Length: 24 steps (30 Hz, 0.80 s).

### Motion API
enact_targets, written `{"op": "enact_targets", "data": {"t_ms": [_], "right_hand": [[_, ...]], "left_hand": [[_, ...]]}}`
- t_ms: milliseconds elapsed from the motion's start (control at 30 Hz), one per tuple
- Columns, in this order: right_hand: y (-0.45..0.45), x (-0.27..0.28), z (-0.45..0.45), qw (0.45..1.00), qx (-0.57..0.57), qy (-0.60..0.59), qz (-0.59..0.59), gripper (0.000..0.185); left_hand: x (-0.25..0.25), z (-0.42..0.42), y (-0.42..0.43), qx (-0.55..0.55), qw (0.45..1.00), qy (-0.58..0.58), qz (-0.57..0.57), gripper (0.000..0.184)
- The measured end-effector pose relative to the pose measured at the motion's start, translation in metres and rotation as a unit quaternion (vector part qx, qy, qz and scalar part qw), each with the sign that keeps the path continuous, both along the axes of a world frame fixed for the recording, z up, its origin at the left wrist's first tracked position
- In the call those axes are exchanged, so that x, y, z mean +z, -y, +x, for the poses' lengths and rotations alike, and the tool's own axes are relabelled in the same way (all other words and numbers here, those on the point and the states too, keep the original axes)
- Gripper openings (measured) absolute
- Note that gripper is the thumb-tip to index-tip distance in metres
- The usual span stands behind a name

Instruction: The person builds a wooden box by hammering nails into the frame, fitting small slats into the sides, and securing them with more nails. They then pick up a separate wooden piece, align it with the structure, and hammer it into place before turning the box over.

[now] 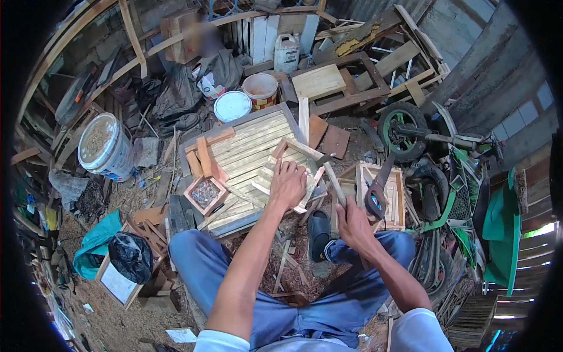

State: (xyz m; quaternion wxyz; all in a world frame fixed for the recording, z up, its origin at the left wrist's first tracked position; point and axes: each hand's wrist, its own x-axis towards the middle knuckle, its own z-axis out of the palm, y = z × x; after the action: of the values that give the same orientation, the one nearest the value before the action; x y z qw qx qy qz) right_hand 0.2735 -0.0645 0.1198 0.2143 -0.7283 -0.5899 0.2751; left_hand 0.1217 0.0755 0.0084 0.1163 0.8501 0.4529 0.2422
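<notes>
My right hand (355,223) is closed round the handle of a hammer (336,183), whose head points up and away from me at the frame's right side. My left hand (288,183) bears down on a small wooden frame (303,148), fingers bent over one of its pieces. Under the frame is a low slatted worktable (252,136) with a grey border. A small wooden box of nails (205,193) sits at the table's left, beside several loose wood blocks (203,156).
A handsaw (376,196) rests on a wooden crate (399,205) at my right. Beyond it stands a green motorbike (448,199). Several buckets (105,146), a white lid (233,107) and scrap wood (352,82) surround the table. A sandal (319,233) lies near my knees.
</notes>
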Motion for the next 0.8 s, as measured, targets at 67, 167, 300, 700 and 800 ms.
{"op": "enact_targets", "data": {"t_ms": [67, 167, 300, 700, 800], "right_hand": [[0.006, -0.022, 0.006, 0.998, 0.041, 0.046, -0.001, 0.024], [0.007, -0.019, 0.006, 1.000, 0.027, 0.000, 0.002, 0.024], [0.006, -0.019, 0.001, 1.000, -0.018, 0.017, -0.008, 0.026], [0.009, -0.027, 0.002, 0.999, 0.000, 0.034, 0.012, 0.025], [0.008, -0.016, 0.001, 0.999, -0.028, 0.027, 0.015, 0.025]], "left_hand": [[0.001, 0.001, -0.002, -0.012, 1.000, 0.003, 0.010, 0.028], [0.003, 0.000, -0.005, -0.032, 0.999, 0.006, 0.027, 0.025], [-0.003, 0.003, -0.007, -0.035, 0.998, 0.011, 0.043, 0.023], [-0.005, 0.003, -0.007, -0.043, 0.999, -0.005, 0.030, 0.025], [-0.007, 0.002, -0.008, -0.041, 0.998, 0.003, 0.049, 0.022]]}}
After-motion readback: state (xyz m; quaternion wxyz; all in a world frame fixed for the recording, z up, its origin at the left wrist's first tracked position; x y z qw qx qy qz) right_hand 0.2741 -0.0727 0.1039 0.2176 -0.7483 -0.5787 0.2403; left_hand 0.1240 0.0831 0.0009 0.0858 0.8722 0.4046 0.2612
